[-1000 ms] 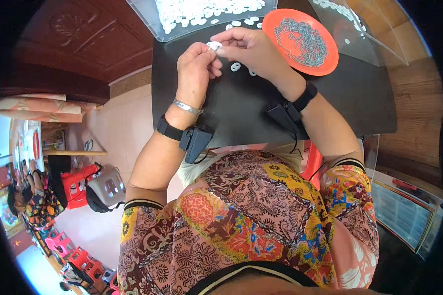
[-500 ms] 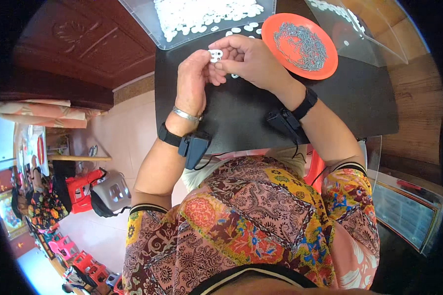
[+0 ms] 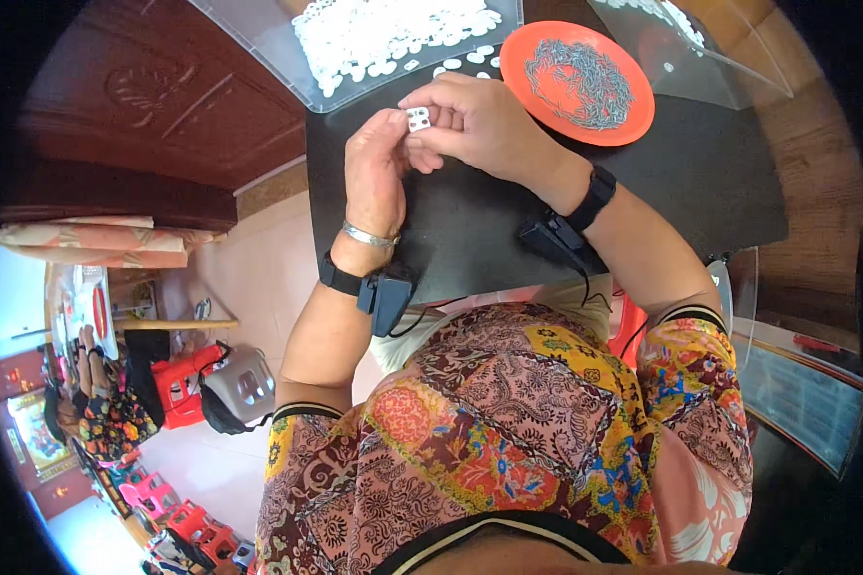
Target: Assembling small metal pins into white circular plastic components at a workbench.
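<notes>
Both hands meet over the dark table, holding a small white plastic piece (image 3: pixel 418 119) with several dark holes. My left hand (image 3: pixel 374 168) pinches its left side between thumb and fingers. From the right, my right hand (image 3: pixel 484 120) closes on the same piece, index finger above and thumb below. Right of the hands, an orange plate (image 3: pixel 514 72) carries a heap of thin grey metal pins or screws (image 3: pixel 594 91). Beyond the hands stands a clear plastic box (image 3: pixel 309 88) full of white plastic pieces (image 3: pixel 384 38), with several loose ones beside it.
A transparent sheet or bin (image 3: pixel 729 72) with more white pieces stands at the far right. The black table's (image 3: pixel 470 240) near edge lies at my waist. On the floor to the left are a grey stool (image 3: pixel 243 385) and red stools; another person sits farther left.
The white piece has been turned slightly between my fingers, and its holes show differently. Both hands stay together; the whole view has shifted a little.
</notes>
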### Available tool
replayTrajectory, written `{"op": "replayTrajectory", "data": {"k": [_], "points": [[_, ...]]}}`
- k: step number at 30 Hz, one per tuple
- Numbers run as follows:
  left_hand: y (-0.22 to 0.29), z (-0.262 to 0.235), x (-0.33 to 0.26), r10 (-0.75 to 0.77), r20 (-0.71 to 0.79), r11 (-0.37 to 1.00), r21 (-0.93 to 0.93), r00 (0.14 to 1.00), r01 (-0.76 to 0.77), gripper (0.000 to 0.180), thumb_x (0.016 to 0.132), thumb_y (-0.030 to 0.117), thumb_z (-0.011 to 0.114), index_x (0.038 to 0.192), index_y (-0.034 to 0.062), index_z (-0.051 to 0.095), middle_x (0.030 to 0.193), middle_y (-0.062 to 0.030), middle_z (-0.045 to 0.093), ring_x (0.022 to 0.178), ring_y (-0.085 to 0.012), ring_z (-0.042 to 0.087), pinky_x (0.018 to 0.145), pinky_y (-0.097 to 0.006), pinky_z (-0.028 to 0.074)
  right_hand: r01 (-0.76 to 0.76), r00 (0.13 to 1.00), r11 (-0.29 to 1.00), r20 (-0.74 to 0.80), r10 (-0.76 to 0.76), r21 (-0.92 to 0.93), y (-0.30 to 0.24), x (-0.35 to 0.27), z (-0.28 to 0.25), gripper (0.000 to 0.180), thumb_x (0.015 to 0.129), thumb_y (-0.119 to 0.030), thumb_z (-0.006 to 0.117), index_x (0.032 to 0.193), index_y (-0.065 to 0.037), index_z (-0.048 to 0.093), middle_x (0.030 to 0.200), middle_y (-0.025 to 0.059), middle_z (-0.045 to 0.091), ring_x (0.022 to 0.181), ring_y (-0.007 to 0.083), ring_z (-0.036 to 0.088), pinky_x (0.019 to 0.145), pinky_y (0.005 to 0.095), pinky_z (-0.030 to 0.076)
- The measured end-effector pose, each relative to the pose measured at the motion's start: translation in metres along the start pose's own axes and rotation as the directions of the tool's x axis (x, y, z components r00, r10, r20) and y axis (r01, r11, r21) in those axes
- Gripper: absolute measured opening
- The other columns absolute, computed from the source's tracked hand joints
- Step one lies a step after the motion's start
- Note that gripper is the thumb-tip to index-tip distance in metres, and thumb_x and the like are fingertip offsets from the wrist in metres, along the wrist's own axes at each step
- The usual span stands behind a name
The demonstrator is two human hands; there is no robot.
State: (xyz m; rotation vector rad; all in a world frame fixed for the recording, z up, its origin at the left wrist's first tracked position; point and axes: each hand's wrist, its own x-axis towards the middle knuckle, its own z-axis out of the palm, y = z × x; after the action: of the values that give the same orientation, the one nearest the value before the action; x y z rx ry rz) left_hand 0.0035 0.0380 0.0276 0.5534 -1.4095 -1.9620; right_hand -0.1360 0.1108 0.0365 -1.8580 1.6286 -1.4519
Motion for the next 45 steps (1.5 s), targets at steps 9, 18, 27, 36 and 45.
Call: {"op": "replayTrajectory", "data": {"k": [9, 18, 27, 36, 45], "points": [[-0.001, -0.004, 0.002, 0.044, 0.035, 0.999, -0.018, 0.998, -0.044, 0.021, 0.092, 0.020, 0.046, 0.085, 0.0022, 0.056, 0.071, -0.0055, 0.059, 0.056, -0.0121, 0.056, 0.052, -0.022, 0.044, 0.098, 0.995, 0.994, -0.011, -0.099, -0.049, -0.003, -0.001, -0.002, 0.027, 0.075, -0.012, 0.070, 0.101, -0.007, 0.064, 0.075, 0.0030, 0.055, 0.061, 0.0100, 0.057, 0.057, 0.0229, 0.046], [0.001, 0.002, 0.000, 0.073, 0.017, 0.997, 0.008, 0.997, -0.073, 0.021, 0.091, 0.020, 0.046, 0.082, 0.0034, 0.055, 0.065, -0.0024, 0.054, 0.052, -0.0084, 0.048, 0.049, -0.020, 0.037, 0.171, 0.984, 0.975, -0.020, -0.175, -0.142, -0.003, 0.001, -0.001, 0.024, 0.076, -0.012, 0.069, 0.099, -0.007, 0.065, 0.075, 0.0053, 0.058, 0.062, 0.0139, 0.058, 0.055, 0.0250, 0.046], [-0.005, 0.003, -0.003, 0.108, -0.003, 0.994, 0.026, 0.994, -0.107, 0.022, 0.092, 0.018, 0.045, 0.083, 0.0023, 0.057, 0.062, -0.0013, 0.051, 0.050, -0.0070, 0.043, 0.046, -0.019, 0.034, 0.161, 0.986, 0.975, -0.017, -0.165, -0.154, -0.010, 0.001, -0.002, 0.017, 0.078, -0.017, 0.065, 0.088, -0.004, 0.063, 0.071, 0.0100, 0.060, 0.063, 0.0221, 0.060, 0.057, 0.0306, 0.047], [-0.009, 0.001, -0.002, 0.200, -0.051, 0.979, 0.056, 0.978, -0.197, 0.020, 0.093, 0.017, 0.045, 0.084, 0.0027, 0.055, 0.064, 0.0000, 0.052, 0.052, -0.0060, 0.045, 0.047, -0.019, 0.035, 0.157, 0.986, 0.978, -0.041, -0.164, -0.139, -0.006, 0.001, 0.005, 0.022, 0.076, -0.014, 0.070, 0.096, -0.004, 0.064, 0.075, 0.0068, 0.062, 0.062, 0.0144, 0.061, 0.055, 0.0253, 0.047], [-0.006, 0.001, -0.002, 0.293, -0.072, 0.953, 0.102, 0.954, -0.285, 0.019, 0.092, 0.017, 0.046, 0.081, 0.0047, 0.054, 0.066, 0.0013, 0.051, 0.054, -0.0052, 0.044, 0.049, -0.019, 0.034, 0.180, 0.980, 0.983, -0.091, -0.175, 0.043, -0.008, 0.001, 0.007, 0.031, 0.073, -0.012, 0.072, 0.101, -0.004, 0.061, 0.069, 0.0036, 0.062, 0.059, 0.0095, 0.062, 0.055, 0.0220, 0.049]]}}
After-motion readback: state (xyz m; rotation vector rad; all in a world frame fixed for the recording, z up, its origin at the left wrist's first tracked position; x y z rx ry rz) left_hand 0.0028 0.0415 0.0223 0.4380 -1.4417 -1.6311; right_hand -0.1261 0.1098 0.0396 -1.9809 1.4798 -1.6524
